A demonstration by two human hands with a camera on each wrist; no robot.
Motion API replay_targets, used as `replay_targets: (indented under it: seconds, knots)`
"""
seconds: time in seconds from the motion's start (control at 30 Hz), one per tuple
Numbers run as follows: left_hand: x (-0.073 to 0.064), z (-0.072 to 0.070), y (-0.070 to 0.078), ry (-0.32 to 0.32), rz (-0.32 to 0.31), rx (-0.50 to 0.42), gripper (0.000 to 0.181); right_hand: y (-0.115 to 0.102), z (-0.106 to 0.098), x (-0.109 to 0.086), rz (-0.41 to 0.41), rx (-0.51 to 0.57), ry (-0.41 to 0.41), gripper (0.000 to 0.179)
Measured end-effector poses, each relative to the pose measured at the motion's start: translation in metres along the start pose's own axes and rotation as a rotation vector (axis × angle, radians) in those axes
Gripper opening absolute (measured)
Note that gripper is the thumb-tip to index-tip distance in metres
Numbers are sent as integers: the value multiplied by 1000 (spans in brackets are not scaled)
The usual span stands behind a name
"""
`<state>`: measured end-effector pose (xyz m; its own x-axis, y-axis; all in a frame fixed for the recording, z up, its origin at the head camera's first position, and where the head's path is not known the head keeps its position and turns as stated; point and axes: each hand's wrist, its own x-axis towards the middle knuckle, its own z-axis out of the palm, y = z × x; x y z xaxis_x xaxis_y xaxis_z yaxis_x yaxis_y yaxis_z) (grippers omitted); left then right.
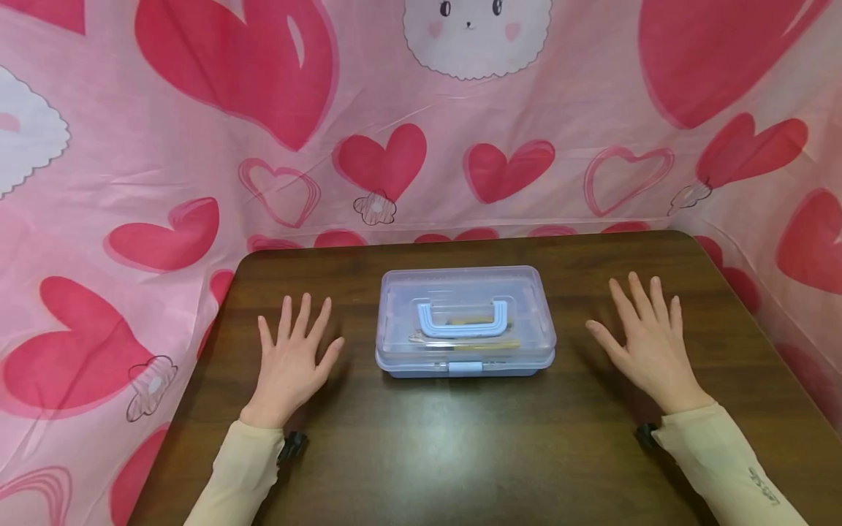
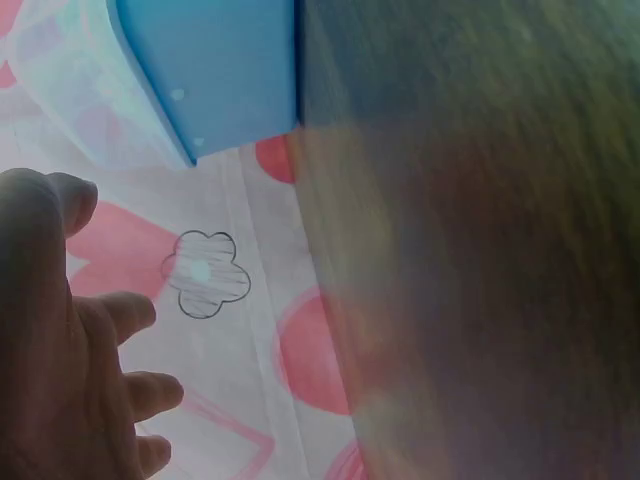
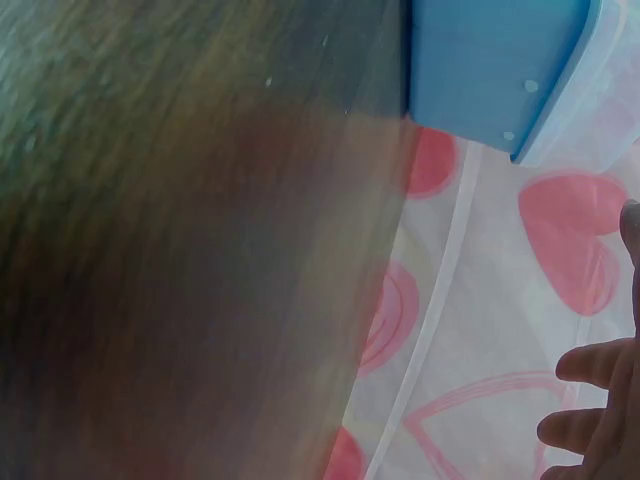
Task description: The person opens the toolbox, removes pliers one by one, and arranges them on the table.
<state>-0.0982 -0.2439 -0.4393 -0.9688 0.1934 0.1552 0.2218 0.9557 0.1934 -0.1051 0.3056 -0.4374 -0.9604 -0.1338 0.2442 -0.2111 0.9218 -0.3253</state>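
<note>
A plastic case (image 1: 465, 321) with a clear lid, light blue base and folded blue handle (image 1: 463, 329) lies in the middle of the table. Its front latch (image 1: 465, 369) is fastened, and some slender yellow and dark items show through the lid. To the left of the case, my left hand (image 1: 289, 365) is held with its fingers spread and nothing in it. My right hand (image 1: 647, 351) is spread likewise on the other side, apart from the case. Both wrist views catch the case's blue side (image 2: 215, 70) beyond the fingers.
The dark wooden table (image 1: 421, 453) has rounded far corners. Pink cloth (image 1: 447, 109) printed with hearts hangs behind it and along both sides. Black straps (image 1: 292, 446) show at both wrists, under pale sleeves (image 1: 240, 467).
</note>
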Motion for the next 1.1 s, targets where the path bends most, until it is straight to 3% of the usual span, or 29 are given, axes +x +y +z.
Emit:
replay_targets:
  seconds: [0.13, 0.33, 0.47, 0.6, 0.77, 0.87, 0.93, 1.1]
  knots:
    - [1, 0, 4, 11, -1, -55, 77, -2, 0, -1, -12, 23, 19, 82]
    - [4, 1, 16, 32, 2, -228, 71, -11, -4, 1, -54, 85, 63, 76]
    - [7, 4, 25, 26, -16, -399, 65, -20, -5, 2, -85, 118, 86, 71]
    - [11, 7, 35, 4, -74, -615, 60, -33, -6, 0, -105, 160, 136, 55]
    - [17, 11, 48, -81, -189, -921, 55, -51, -6, -6, -143, 181, 203, 25]
    - [20, 12, 55, -150, -257, -1072, 55, -61, -5, -8, -189, 178, 216, 21]
    - [22, 13, 58, -183, -276, -1122, 54, -67, -4, -10, -230, 182, 226, 23]
    - [25, 12, 63, -235, -304, -1139, 57, -77, -1, -12, -319, 189, 249, 31]
